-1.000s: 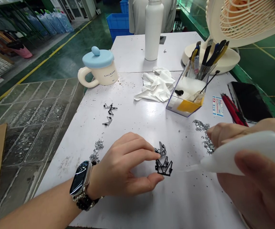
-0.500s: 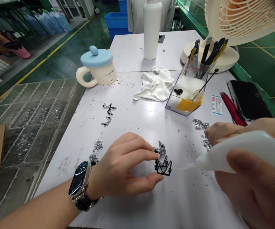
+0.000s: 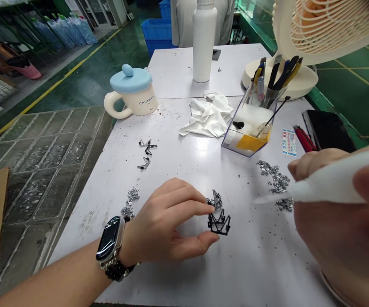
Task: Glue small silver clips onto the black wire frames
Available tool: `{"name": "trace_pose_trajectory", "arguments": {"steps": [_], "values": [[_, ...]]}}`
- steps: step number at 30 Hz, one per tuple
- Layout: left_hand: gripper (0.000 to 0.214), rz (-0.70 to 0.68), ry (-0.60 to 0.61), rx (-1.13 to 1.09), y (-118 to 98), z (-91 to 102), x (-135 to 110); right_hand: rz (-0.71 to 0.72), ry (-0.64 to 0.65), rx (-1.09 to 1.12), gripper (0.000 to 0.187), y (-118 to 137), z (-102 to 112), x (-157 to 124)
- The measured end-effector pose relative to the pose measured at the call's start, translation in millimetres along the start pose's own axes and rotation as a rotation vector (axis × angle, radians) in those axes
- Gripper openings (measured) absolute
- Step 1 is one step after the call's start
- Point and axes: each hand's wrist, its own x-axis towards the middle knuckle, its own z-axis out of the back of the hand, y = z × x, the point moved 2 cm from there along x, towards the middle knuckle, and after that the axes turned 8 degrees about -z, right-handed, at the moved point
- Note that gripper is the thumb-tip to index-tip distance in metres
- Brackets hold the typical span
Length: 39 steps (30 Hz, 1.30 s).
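Note:
Between the thumb and index finger of my left hand is a small black openwork frame part. A second dark piece lies just beyond it, by my fingertips. My right hand is wrapped round a translucent white squeeze bottle with a long thin nozzle. The nozzle points left, its tip apart from the frame part. Tiny metal pieces are heaped behind the nozzle, and another pile of them lies beyond my left wrist. Several small black and grey parts sit farther back.
A lidded mug stands at the table's left edge. White cloth, a clear tool holder and a white bottle are farther back. At the right are a fan, a black phone-like slab and red-handled tools.
My right hand has drawn the squeeze bottle right and upward, so its nozzle tip is farther from the frame part. My left hand stays in place.

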Motion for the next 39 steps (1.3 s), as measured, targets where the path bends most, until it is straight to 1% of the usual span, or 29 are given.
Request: {"name": "trace_pose_trajectory", "arguments": {"steps": [1,2,3,4,6,7,9,11,14,16,18,20,21,22,23,24,25,27,28,29,30,33,35,37,39], "values": [[0.026,-0.008,-0.001,0.0,0.4,0.1,-0.5,0.001,-0.043,0.05,0.018,-5.0,-1.6,3.7],[0.026,-0.015,-0.002,-0.001,0.5,0.1,-1.1,-0.017,-0.058,0.078,0.017,-11.1,-4.2,7.0],[0.026,-0.022,-0.002,-0.005,0.3,0.1,-1.8,-0.049,-0.042,0.086,0.016,-17.6,-7.9,9.8],[0.025,-0.032,-0.007,-0.011,-0.3,-0.1,-2.6,-0.093,0.011,0.066,0.017,-24.1,-12.7,12.0],[0.024,-0.047,0.0,-0.025,-2.5,-1.4,-4.2,-0.191,0.186,-0.049,0.022,-36.0,-24.8,14.8],[0.023,-0.058,0.011,-0.035,-4.0,-2.7,-5.0,-0.212,0.262,-0.128,0.024,-40.6,-31.3,16.1],[0.023,-0.099,0.032,-0.056,-7.5,-5.9,-6.6,-0.202,0.377,-0.285,0.024,-47.2,-45.4,20.4],[0.025,-0.141,0.045,-0.065,-10.4,-9.7,-8.2,-0.14,0.436,-0.423,0.023,-52.4,-61.2,28.2],[0.027,-0.178,0.043,-0.075,-12.7,-14.3,-10.3,-0.037,0.451,-0.539,0.029,-61.8,-84.5,42.5],[0.027,-0.193,0.038,-0.078,-13.3,-15.9,-11.4,0.013,0.459,-0.593,0.031,-69.1,-95.6,48.2],[0.026,-0.212,0.038,-0.062,-14.1,-16.3,-12.3,0.065,0.451,-0.629,0.036,-73.9,-100.2,47.4],[0.026,-0.231,0.04,-0.044,-15.7,-16.0,-13.3,0.148,0.404,-0.649,0.039,-72.6,-99.5,40.4],[0.025,-0.235,0.045,-0.037,-16.6,-16.0,-13.8,0.203,0.39,-0.652,0.037,-69.4,-99.0,35.1],[0.025,-0.241,0.056,-0.034,-17.5,-16.1,-14.3,0.264,0.408,-0.652,0.032,-64.9,-99.8,29.2],[0.025,-0.249,0.07,-0.035,-18.5,-16.6,-14.7,0.326,0.474,-0.647,0.025,-59.7,-102.6,22.8],[0.024,-0.258,0.091,-0.038,-19.4,-17.2,-15.1,0.383,0.591,-0.637,0.018,-54.5,-108.1,16.3],[0.024,-0.27,0.111,-0.042,-20.1,-17.9,-15.4,0.43,0.741,-0.625,0.014,-49.9,-115.8,9.8],[0.023,-0.29,0.14,-0.048,-20.9,-19.0,-15.7,0.478,1.035,-0.602,0.015,-44.5,-135.7,-1.4],[0.024,-0.293,0.149,-0.051,-20.8,-19.2,-15.8,0.478,1.136,-0.598,0.016,-44.1,-146.6,-5.5],[0.024,-0.292,0.157,-0.053,-20.5,-19.1,-15.8,0.467,1.199,-0.599,0.016,-45.3,-157.5,-8.4],[0.024,-0.293,0.164,-0.054,-20.1,-18.8,-15.8,0.449,1.233,-0.603,0.016,-47.7,-167.6,-10.4],[0.025,-0.292,0.196,-0.04,-19.2,-17.9,-15.4,0.395,1.279,-0.603,0.013,-58.2,-189.0,-14.1],[0.025,-0.289,0.201,-0.027,-19.0,-17.8,-15.2,0.373,1.294,-0.584,0.013,-62.1,-192.8,-15.1],[0.025,-0.29,0.185,-0.022,-19.1,-18.1,-15.2,0.345,1.273,-0.566,0.013,-60.2,-188.0,-13.5],[0.025,-0.286,0.169,-0.015,-18.6,-18.7,-15.6,0.296,1.208,-0.551,0.012,-52.3,-174.9,-8.6]]}}
